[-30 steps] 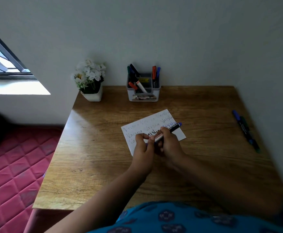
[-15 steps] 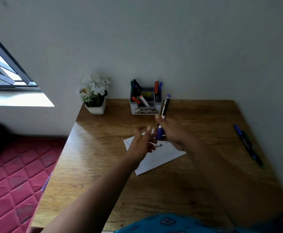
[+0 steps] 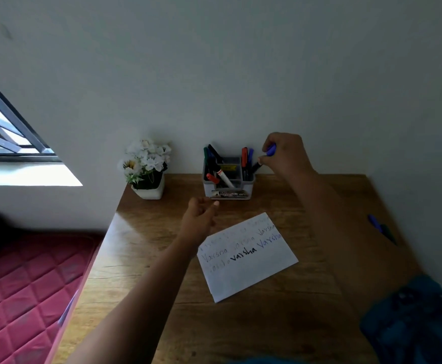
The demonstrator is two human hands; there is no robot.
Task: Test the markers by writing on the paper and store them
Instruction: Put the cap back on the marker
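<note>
Nearest on the desk (image 3: pixel 240 334) the paper (image 3: pixel 248 261) is lying flat with the test scribbles on it, and just past it the left hand (image 3: pixel 200 219) is hovering with loosely curled fingers, nothing held. Farther back the right hand (image 3: pixel 285 156) is gripped round a blue-capped marker (image 3: pixel 271 151), tip angled down at the right side of the pen holder (image 3: pixel 229 183); it's probably best lowered straight into a free slot so the others aren't knocked. The holder is already packed with red, blue, green and black markers, while two more markers (image 3: pixel 381 228) are left at the desk's right edge.
</note>
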